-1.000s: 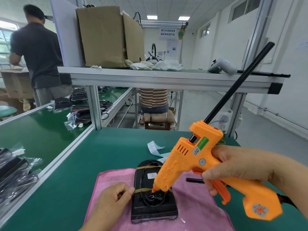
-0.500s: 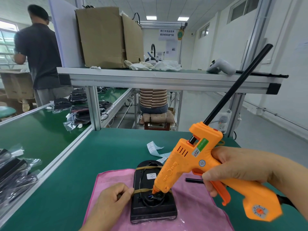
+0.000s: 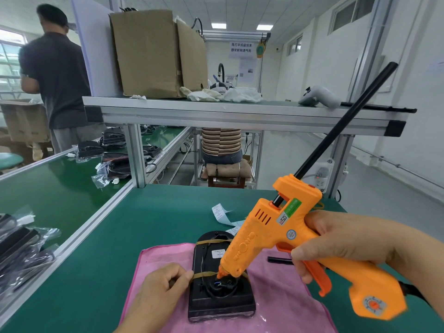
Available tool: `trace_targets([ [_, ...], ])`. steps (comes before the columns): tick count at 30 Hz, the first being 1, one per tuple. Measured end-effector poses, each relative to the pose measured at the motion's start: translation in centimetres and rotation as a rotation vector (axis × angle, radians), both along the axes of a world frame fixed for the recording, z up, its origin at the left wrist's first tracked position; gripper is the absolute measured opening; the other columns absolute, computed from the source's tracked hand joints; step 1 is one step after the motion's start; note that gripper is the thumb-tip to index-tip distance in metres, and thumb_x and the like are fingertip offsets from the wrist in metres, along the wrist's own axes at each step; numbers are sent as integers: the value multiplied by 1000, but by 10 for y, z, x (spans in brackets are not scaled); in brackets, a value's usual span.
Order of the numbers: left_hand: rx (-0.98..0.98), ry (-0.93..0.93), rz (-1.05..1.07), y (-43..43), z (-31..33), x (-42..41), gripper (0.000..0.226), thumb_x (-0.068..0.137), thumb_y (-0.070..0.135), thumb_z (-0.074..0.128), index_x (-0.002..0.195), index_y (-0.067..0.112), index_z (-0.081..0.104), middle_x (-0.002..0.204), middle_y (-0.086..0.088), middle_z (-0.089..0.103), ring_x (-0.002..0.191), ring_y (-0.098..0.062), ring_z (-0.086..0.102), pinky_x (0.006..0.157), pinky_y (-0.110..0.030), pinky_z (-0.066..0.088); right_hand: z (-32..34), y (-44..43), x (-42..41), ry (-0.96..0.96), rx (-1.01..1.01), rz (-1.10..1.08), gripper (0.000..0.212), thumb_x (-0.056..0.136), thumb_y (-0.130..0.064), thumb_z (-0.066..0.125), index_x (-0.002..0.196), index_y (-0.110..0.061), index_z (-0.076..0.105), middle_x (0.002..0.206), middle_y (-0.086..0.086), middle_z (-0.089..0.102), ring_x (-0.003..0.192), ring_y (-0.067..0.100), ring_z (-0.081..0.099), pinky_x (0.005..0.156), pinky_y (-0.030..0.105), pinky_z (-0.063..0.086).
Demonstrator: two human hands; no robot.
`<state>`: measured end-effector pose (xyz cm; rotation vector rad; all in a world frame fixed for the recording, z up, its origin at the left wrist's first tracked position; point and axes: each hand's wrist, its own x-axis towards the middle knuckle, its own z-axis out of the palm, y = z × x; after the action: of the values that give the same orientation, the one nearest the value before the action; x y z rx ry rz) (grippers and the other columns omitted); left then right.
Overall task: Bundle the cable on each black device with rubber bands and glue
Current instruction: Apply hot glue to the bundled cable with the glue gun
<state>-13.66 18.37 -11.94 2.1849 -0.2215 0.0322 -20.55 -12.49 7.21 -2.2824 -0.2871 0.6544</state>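
A black device point(image 3: 219, 301) lies on a pink cloth point(image 3: 283, 294) on the green table. Two tan rubber bands cross it, one near its far end point(image 3: 211, 242) and one at its middle point(image 3: 204, 274). A coiled black cable point(image 3: 222, 286) sits under the middle band. My right hand point(image 3: 346, 241) grips an orange glue gun point(image 3: 271, 236) with a long black glue stick point(image 3: 346, 121) rising from its back; the nozzle touches the device at the middle band. My left hand point(image 3: 158, 292) steadies the device's left edge, fingers curled by the band.
A short black stick point(image 3: 280, 260) lies on the cloth behind the gun, white paper labels point(image 3: 221, 213) beyond. Bagged black devices point(image 3: 21, 246) pile on the left bench. A shelf point(image 3: 240, 111) overhead carries a cardboard box and cloths. A person point(image 3: 57, 80) stands at far left.
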Motion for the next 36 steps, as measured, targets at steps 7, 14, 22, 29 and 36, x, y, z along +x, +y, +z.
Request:
trace_targets([
  [7, -24, 2, -6, 0, 0, 0, 30, 93, 36, 63, 66, 21, 62, 74, -4, 67, 62, -6, 52, 65, -27, 47, 2, 2, -1, 2, -32, 0, 11, 91, -38, 65, 98, -41, 58, 94, -2, 76, 88, 10, 71, 82, 24, 49],
  [14, -26, 8, -4, 1, 0, -1, 30, 92, 37, 63, 67, 20, 63, 76, -6, 67, 65, -10, 55, 69, -31, 50, 2, 2, 0, 11, -32, 4, 16, 90, -38, 66, 101, -43, 56, 95, -1, 76, 93, 12, 71, 88, 29, 48],
  [22, -23, 18, -7, 1, 0, 0, 29, 92, 37, 63, 68, 21, 63, 76, -4, 67, 64, -7, 54, 67, -26, 48, 1, 1, -1, 18, -15, 18, 39, 85, -43, 66, 119, -38, 47, 96, -1, 76, 96, 15, 71, 97, 37, 48],
  [29, -23, 16, -8, 0, 0, 0, 30, 93, 36, 63, 67, 20, 63, 74, -5, 66, 63, -6, 52, 65, -24, 46, 1, 0, -3, -1, -11, 26, 18, 88, -42, 66, 102, -47, 56, 95, -2, 75, 95, 13, 70, 91, 32, 48],
  [36, -17, 5, -12, 1, 1, 0, 29, 93, 34, 63, 67, 21, 62, 70, -2, 65, 65, -9, 54, 69, -29, 49, 3, 4, -4, -8, -2, 40, 17, 90, -41, 64, 85, -57, 62, 95, -1, 76, 90, 10, 71, 87, 29, 47],
])
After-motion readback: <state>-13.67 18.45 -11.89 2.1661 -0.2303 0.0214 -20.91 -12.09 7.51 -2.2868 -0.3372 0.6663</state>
